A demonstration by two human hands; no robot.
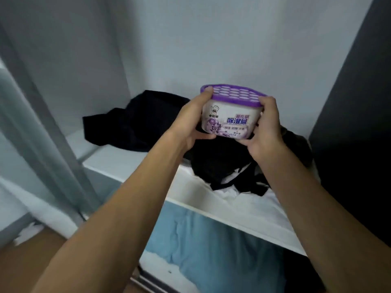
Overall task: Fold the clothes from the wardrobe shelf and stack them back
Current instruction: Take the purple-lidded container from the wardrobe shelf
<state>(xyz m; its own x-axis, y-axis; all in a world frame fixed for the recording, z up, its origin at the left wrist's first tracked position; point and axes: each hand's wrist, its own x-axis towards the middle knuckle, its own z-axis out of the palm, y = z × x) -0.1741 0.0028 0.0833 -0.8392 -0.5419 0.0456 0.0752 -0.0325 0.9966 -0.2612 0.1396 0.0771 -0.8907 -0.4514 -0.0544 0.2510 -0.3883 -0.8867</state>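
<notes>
Dark clothes [135, 121]: unfolded heap on wardrobe shelf [131, 159], spreading rightward. Left hand [190, 123], right hand [264, 132]: both clasp dehumidifier box [230, 115] above the heap. Risk: tilting could spill its contents onto the clothes; a loosened grip drops it.

White wardrobe shelf [131, 163] with crumpled black clothes [137, 121] and a white garment [232, 193] heaped on it.

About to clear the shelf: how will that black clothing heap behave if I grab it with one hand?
The black clothes lie crumpled with loose ends trailing, so they will likely sag and drape, not lift as one piece. They overlap the white fabric on the shelf, which may drag along. Probably light.
</notes>
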